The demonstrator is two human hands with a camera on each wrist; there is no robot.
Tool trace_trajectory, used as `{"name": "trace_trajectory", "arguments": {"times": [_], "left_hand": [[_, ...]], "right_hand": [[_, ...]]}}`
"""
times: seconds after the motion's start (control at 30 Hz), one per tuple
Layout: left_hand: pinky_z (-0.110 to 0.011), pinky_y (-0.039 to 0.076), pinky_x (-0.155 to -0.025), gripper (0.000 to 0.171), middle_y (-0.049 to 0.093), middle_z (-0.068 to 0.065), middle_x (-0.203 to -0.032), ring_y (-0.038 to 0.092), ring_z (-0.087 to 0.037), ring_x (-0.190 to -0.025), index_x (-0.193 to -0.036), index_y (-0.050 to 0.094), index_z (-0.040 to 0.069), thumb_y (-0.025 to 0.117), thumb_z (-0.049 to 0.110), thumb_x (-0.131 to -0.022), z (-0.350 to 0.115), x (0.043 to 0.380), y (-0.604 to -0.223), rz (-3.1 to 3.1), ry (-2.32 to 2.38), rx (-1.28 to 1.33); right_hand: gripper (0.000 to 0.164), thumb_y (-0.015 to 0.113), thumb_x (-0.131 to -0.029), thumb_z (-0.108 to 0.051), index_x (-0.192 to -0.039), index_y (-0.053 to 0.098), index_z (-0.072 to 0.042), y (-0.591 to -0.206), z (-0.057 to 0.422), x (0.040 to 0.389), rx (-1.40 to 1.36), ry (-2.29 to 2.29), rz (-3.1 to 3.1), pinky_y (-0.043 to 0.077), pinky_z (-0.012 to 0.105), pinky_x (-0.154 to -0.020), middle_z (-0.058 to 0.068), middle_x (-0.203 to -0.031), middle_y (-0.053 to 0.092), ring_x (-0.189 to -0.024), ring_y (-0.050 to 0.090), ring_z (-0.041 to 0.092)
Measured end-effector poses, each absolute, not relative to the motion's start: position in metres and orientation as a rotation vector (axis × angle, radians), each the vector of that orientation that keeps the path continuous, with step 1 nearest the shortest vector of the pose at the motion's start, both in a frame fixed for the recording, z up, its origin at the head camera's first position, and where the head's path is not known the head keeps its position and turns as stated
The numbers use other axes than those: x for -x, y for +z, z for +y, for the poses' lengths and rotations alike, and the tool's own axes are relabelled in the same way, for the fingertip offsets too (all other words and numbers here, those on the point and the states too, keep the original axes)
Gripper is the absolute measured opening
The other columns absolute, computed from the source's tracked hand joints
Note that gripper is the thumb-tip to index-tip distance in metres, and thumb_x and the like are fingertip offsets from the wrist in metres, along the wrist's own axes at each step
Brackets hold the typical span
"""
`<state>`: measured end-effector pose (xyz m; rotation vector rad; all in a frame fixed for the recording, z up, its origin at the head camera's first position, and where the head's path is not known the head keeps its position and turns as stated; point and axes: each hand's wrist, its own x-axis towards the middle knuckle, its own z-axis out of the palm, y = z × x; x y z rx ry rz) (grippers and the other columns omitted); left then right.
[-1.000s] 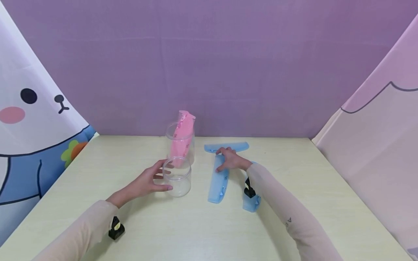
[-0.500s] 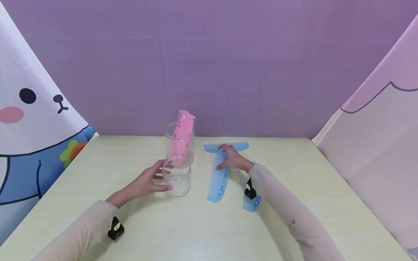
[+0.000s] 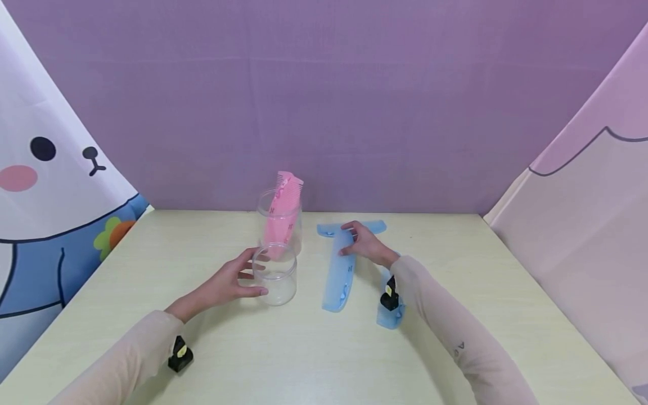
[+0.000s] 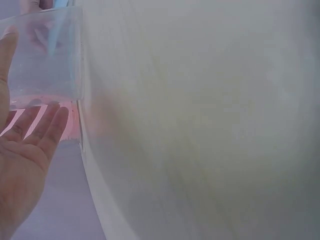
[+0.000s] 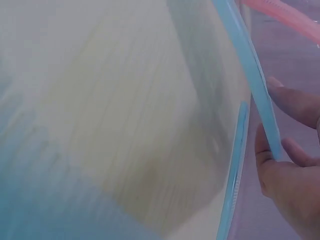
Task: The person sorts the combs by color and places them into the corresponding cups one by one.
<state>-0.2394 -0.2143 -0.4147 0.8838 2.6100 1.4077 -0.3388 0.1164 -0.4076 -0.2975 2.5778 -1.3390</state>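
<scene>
My left hand [image 3: 228,283] holds a short clear plastic cup [image 3: 277,291], thumb on the near side and fingers behind. In the left wrist view nothing shows inside the cup [image 4: 47,62] itself. With thumb and fingertips, my right hand [image 3: 368,243] pinches the far end of a light blue comb [image 3: 336,284]. The right wrist view shows this comb [image 5: 250,67] tilted, its held end raised off the table. Just beyond lies another blue comb [image 3: 376,226], crosswise. A third blue comb [image 3: 390,316] lies under my right wrist, partly hidden.
Behind the short cup stands a taller clear cup [image 3: 297,239], with pink comb [image 3: 282,216] leaning inside and rising above the rim. A purple cloth backdrop [image 3: 395,112] meets the back edge of the pale table [image 3: 283,354]. Printed cloths hang at both sides.
My right hand has shifted slightly to the right, and the blue comb's near end has moved slightly away from me. My left hand and the short cup have stayed in place.
</scene>
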Motion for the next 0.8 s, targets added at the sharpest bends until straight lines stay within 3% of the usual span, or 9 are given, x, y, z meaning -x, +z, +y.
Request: {"name": "trace_trajectory", "arguments": {"times": [0.23,0.47,0.8], "left_hand": [[-0.036,0.054,-0.086,0.081,0.048,-0.022,-0.129,0.054,-0.038,-0.111,-0.136,0.032,0.005,0.078,0.022,-0.072,-0.214,0.239,-0.415,2.597,1.427,-0.875],[-0.035,0.054,-0.086,0.081,0.048,-0.020,-0.129,0.053,-0.038,-0.112,-0.136,0.031,0.006,0.078,0.023,-0.072,-0.215,0.239,-0.415,2.597,1.415,-0.869],[-0.034,0.054,-0.085,0.082,0.048,-0.020,-0.130,0.053,-0.038,-0.112,-0.136,0.031,0.006,0.078,0.024,-0.072,-0.215,0.239,-0.415,2.601,1.406,-0.872]], "right_hand": [[0.058,0.070,-0.079,-0.008,-0.128,0.042,-0.015,-0.399,0.114,0.337,0.268,-1.495,2.564,0.045,0.042,-0.099,0.011,-0.128,0.047,-0.114,0.048,0.029],[0.047,0.061,-0.085,-0.001,-0.129,0.044,-0.008,-0.389,0.111,0.335,0.333,-1.660,2.543,0.048,0.038,-0.094,0.013,-0.124,0.050,-0.104,0.052,0.029],[0.043,0.058,-0.085,0.003,-0.126,0.047,-0.005,-0.372,0.109,0.332,0.326,-1.895,2.418,0.051,0.029,-0.083,0.015,-0.118,0.052,-0.100,0.052,0.025]]}}
